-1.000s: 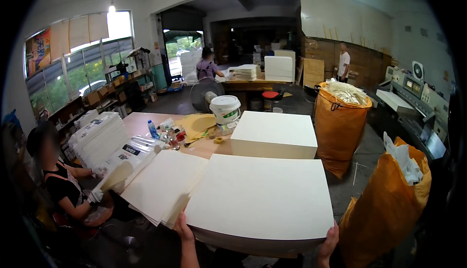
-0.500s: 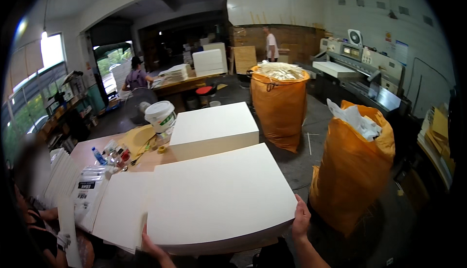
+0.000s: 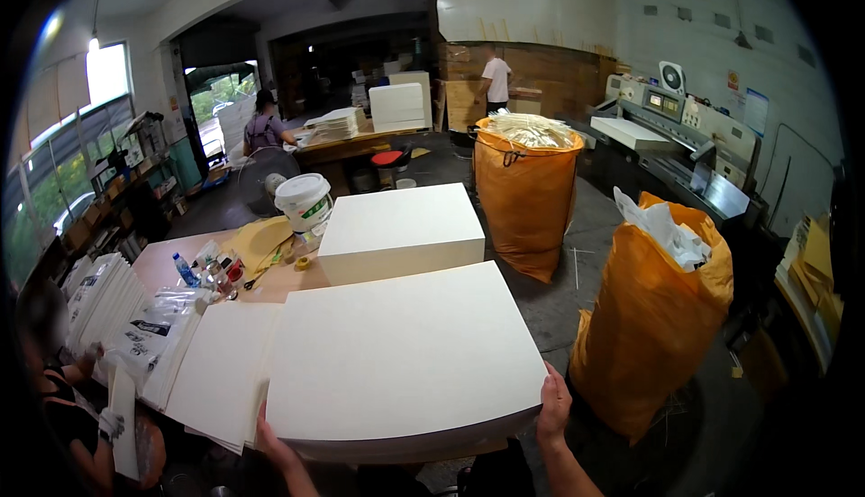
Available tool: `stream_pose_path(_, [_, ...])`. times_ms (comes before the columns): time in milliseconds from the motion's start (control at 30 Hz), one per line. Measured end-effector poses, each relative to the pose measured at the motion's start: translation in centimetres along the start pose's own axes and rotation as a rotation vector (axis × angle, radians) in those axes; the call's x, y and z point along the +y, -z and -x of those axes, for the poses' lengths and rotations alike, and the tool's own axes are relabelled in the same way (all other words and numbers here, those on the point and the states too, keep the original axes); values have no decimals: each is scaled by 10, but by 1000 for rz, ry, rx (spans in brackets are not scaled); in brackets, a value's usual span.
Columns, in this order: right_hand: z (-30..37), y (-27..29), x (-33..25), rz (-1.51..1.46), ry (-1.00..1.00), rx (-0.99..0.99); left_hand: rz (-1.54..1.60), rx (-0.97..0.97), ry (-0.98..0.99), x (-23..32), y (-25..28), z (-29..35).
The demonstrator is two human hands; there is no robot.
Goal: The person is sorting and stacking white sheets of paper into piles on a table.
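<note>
From the head view: a broad, thick white stack [image 3: 405,353] of paper-like sheets, smooth and matte on top, squared into a block, at the near edge of the table, right in front of the body. Held between both bare hands: left hand [image 3: 279,447] pressed to the near left corner, right hand [image 3: 554,404] wrapped against the near right corner, thumb uppermost. Just behind, a second block [image 3: 401,222], white above, creamier along the side. To the left, loose off-white sheets [image 3: 221,362] with uneven, overlapping edges; beyond those, glossy, wrinkled plastic packs [image 3: 162,335]. On the smooth pinkish tabletop [image 3: 167,254], a clear blue bottle [image 3: 186,269], a limp yellow piece [image 3: 259,240] and a round white bucket [image 3: 304,195]. At far left, a pale, slightly curved sheet [image 3: 123,416] in a co-worker's gloved hand [image 3: 110,423]. To the right, two creased orange sacks, the farther [image 3: 527,213] heaped with thin pale strips, the nearer [image 3: 631,335] with crumpled white material.
</note>
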State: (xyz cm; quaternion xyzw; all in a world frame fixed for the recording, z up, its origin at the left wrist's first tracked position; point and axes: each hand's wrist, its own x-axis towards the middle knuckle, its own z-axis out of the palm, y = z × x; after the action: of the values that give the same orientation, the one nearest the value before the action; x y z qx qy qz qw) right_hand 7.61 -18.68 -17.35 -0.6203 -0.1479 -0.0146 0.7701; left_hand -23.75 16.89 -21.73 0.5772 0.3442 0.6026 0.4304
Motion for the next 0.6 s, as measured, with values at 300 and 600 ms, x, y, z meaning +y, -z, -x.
stream_pose_path(300, [-1,3,22,-128,8,-36,-19,146,-75,-20,-8,-1])
stream_pose_path(600, [0,-3,7,-100,-3,-20,20,86,-52,-27,5,4])
